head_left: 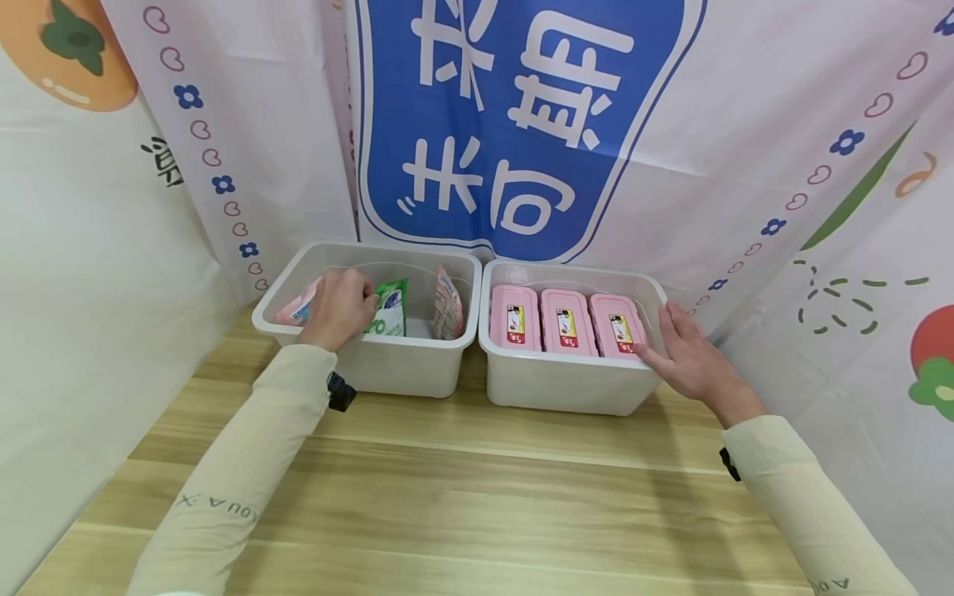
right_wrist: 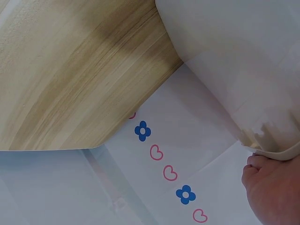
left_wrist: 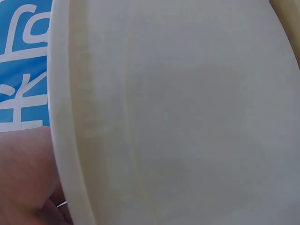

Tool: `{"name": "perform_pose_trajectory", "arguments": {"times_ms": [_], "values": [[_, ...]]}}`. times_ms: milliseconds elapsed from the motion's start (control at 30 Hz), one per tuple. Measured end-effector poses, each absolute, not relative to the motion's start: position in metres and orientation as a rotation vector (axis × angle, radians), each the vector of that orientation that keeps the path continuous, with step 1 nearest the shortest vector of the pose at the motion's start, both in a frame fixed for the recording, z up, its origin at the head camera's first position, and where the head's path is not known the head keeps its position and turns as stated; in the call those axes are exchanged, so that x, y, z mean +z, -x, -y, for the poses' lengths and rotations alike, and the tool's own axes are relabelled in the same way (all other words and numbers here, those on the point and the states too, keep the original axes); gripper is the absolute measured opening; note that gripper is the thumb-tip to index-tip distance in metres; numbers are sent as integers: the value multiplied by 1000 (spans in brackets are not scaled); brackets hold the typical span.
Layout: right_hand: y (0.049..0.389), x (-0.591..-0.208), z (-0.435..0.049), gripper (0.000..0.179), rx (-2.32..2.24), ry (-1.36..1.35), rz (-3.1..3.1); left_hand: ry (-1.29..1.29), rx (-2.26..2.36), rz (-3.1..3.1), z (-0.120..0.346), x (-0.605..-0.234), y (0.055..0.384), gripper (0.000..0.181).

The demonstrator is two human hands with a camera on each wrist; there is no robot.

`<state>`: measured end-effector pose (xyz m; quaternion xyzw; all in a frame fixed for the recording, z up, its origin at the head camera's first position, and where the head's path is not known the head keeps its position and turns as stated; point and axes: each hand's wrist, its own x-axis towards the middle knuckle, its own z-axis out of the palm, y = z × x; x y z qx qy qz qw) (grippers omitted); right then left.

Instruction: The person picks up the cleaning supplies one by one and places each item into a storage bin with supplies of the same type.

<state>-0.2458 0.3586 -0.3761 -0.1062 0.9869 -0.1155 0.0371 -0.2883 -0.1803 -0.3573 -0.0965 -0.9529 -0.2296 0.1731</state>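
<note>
My left hand [head_left: 339, 310] reaches into the left white bin [head_left: 402, 372], back of the hand up and fingers bent downward. To its left lies a pink packet [head_left: 292, 308]; a green-and-white packet [head_left: 391, 310] stands just right of its fingers. The fingertips are hidden, so I cannot tell whether they grip a packet. In the left wrist view, the bin's wall [left_wrist: 187, 112] fills most of the picture. My right hand [head_left: 689, 352] rests on the right white bin's rim [head_left: 654, 290] at its right side, fingers extended and thumb over the front corner, close to the nearest pink box [head_left: 617, 319].
Another pink packet [head_left: 448, 306] leans at the left bin's right end. Two more pink boxes, one in the middle [head_left: 568, 319] and one at left [head_left: 516, 314], sit in the right bin. Both bins stand on a wooden table [head_left: 462, 497] against a printed cloth [head_left: 298, 124].
</note>
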Motion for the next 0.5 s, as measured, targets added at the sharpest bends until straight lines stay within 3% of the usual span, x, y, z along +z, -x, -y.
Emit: {"name": "perform_pose_trajectory", "arguments": {"times_ms": [500], "values": [[245,-376,-358,100,-354,337,-3033,219,-693,2793,182,-360,284,23]]}}
